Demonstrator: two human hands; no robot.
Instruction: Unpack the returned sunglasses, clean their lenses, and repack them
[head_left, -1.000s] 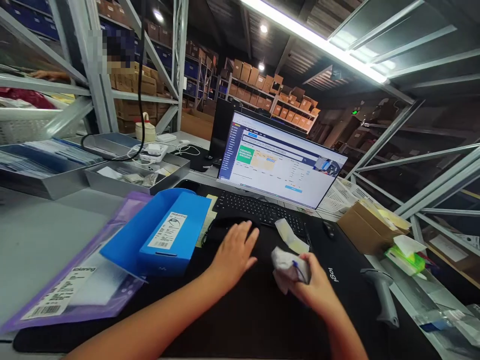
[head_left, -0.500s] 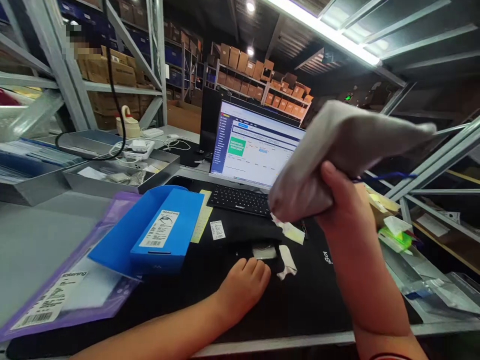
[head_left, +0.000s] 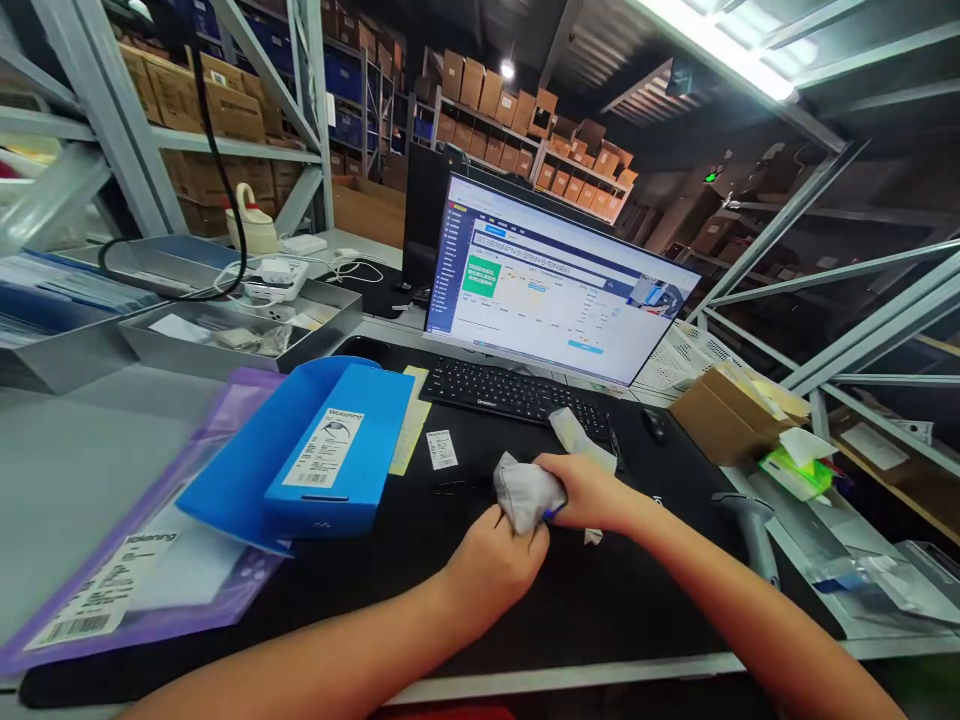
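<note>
Fingers of both hands closed on the grey cloth bundle [head_left: 526, 492], live: L hand [head_left: 495, 572] curled up against its underside, R hand [head_left: 592, 494] wrapped in from the right, w/ a blue cord [head_left: 556, 512] poking out by the R fingers. Bundle sits btwn the hands, over the black desk mat [head_left: 600, 620], just in front of the kbd [head_left: 514, 392]. Looks light & v. soft, crumples easily, no stiff edges showing; contents can't be told. Best hold = full fist round the middle, not the loose corners; cord's thin, could snag. Nearby: cream paper strip [head_left: 576, 437] by the R hand, small barcode label [head_left: 442, 449] flat on mat, blue box [head_left: 337, 460] to the left on a purple bag [head_left: 135, 590]. Far right, handheld scanner [head_left: 752, 535], neither hand on it.
</note>
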